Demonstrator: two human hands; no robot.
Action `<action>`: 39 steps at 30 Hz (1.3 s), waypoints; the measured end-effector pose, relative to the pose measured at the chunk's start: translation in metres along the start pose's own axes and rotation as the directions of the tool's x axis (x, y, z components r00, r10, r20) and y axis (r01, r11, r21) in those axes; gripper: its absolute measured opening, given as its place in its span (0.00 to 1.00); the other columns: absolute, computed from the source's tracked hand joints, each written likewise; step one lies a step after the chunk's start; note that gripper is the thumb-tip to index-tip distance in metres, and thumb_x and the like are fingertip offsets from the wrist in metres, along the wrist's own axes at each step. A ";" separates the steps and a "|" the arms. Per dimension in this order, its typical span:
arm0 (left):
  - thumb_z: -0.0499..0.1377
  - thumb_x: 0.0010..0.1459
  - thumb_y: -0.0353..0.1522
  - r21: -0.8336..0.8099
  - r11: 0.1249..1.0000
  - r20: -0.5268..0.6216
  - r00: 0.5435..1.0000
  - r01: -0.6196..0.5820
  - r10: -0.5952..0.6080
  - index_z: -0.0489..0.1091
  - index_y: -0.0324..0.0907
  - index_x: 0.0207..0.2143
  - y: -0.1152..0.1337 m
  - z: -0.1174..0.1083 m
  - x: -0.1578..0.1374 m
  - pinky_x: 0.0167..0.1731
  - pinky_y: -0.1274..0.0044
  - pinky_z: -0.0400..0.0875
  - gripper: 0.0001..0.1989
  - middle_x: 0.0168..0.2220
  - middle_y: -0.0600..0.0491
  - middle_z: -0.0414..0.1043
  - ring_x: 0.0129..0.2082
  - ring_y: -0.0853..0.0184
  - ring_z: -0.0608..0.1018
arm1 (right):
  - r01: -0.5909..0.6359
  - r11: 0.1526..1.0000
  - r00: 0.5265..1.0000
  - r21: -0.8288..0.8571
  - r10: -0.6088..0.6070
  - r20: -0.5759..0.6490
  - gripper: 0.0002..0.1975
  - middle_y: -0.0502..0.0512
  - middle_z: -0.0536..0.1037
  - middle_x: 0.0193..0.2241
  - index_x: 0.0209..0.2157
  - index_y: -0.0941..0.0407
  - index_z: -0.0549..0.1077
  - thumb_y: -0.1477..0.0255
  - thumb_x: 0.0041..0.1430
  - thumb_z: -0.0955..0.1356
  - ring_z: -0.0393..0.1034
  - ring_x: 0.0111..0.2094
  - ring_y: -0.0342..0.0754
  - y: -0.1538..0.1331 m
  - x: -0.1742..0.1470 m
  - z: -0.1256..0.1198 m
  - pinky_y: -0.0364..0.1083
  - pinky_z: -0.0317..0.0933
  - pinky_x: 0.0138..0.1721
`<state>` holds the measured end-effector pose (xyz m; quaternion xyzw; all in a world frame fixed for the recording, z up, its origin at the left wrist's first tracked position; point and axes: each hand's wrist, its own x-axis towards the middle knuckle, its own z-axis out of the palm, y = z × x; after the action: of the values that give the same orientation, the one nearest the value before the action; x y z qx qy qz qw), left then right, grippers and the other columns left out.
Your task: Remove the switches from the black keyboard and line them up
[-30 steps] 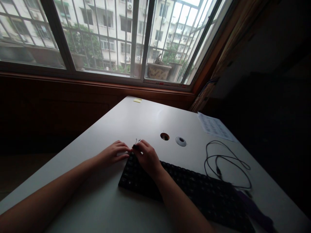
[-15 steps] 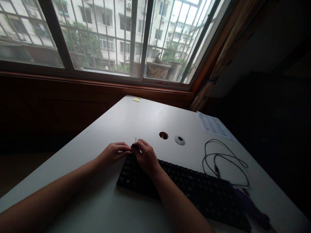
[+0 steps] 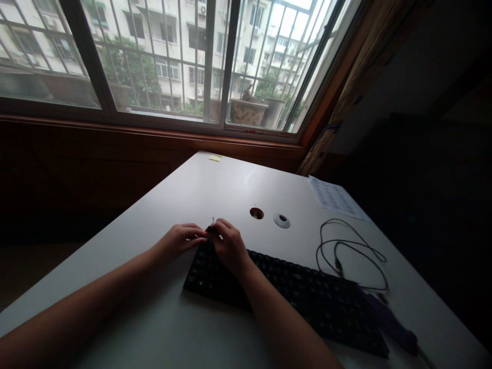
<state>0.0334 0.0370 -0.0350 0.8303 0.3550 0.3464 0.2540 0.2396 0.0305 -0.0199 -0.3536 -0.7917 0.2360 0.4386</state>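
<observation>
My right hand (image 3: 231, 246) hovers over the far left corner of the black keyboard (image 3: 292, 287), fingers closed in a pinch. Between its fingertips is a small black piece with thin wire prongs (image 3: 210, 228), the prongs pointing up. From the left, my left hand (image 3: 183, 239) meets it, thumb and fingers pinched together at the same spot. What the left fingertips grip is too small and dark to make out. The right forearm crosses above the keyboard and hides some of its keys.
Right of the keyboard lie a coiled black cable (image 3: 355, 241) and a dark purple item (image 3: 394, 323). Behind are a round hole (image 3: 257, 213) in the white desk (image 3: 154, 307), a grey ring cover (image 3: 282, 221), printed paper (image 3: 336, 197) and a yellow note (image 3: 215, 158).
Both hands stay pinched together at the same place. The wire prongs show slightly less above the right fingers. The whole view has shifted a little.
</observation>
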 end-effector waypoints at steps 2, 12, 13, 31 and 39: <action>0.60 0.64 0.37 0.005 1.000 0.006 1.000 -0.005 0.005 0.78 0.43 0.41 -0.003 0.000 0.000 0.38 0.75 0.75 0.10 0.40 0.49 0.78 0.36 0.64 0.80 | 0.009 1.000 1.000 0.012 -0.009 -0.002 0.06 0.52 0.73 0.32 0.31 0.54 0.70 0.77 0.61 0.66 0.70 0.34 0.47 -0.001 0.001 -0.001 0.44 0.65 0.37; 0.59 0.64 0.35 -0.012 1.000 -0.026 0.999 -0.025 0.024 0.77 0.40 0.36 -0.006 0.005 -0.001 0.35 0.77 0.74 0.09 0.37 0.48 0.78 0.34 0.66 0.79 | -0.054 0.985 0.990 0.164 0.074 -0.122 0.02 0.52 0.74 0.33 0.33 0.54 0.71 0.73 0.61 0.68 0.70 0.33 0.46 0.002 0.003 0.001 0.45 0.67 0.37; 0.59 0.64 0.35 -0.023 1.000 -0.018 1.000 -0.014 0.013 0.76 0.40 0.36 -0.007 0.005 -0.001 0.35 0.77 0.74 0.09 0.37 0.48 0.78 0.34 0.66 0.79 | -0.073 0.982 0.989 0.172 0.094 -0.118 0.02 0.52 0.74 0.33 0.33 0.54 0.71 0.72 0.61 0.68 0.71 0.33 0.46 0.002 0.004 0.002 0.44 0.67 0.37; 0.64 0.57 0.37 -0.365 0.892 0.083 0.964 0.265 -0.253 0.75 0.39 0.45 0.006 -0.003 0.005 0.41 0.72 0.76 0.15 0.43 0.47 0.79 0.40 0.61 0.80 | -0.169 0.900 0.968 0.401 0.228 -0.102 0.07 0.52 0.75 0.31 0.34 0.55 0.74 0.65 0.58 0.71 0.73 0.31 0.46 0.005 0.007 0.002 0.45 0.72 0.34; 0.63 0.59 0.38 -0.361 0.891 0.106 0.962 0.274 -0.253 0.75 0.39 0.45 -0.001 0.000 0.002 0.37 0.74 0.75 0.14 0.41 0.48 0.79 0.36 0.63 0.80 | -0.175 0.872 0.972 0.458 0.227 -0.060 0.07 0.51 0.75 0.30 0.34 0.55 0.74 0.66 0.58 0.72 0.74 0.30 0.46 0.004 0.006 -0.001 0.45 0.71 0.33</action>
<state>0.0338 0.0390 -0.0348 0.7206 0.3848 0.3462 0.4613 0.2393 0.0378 -0.0192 -0.3357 -0.6488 0.4367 0.5251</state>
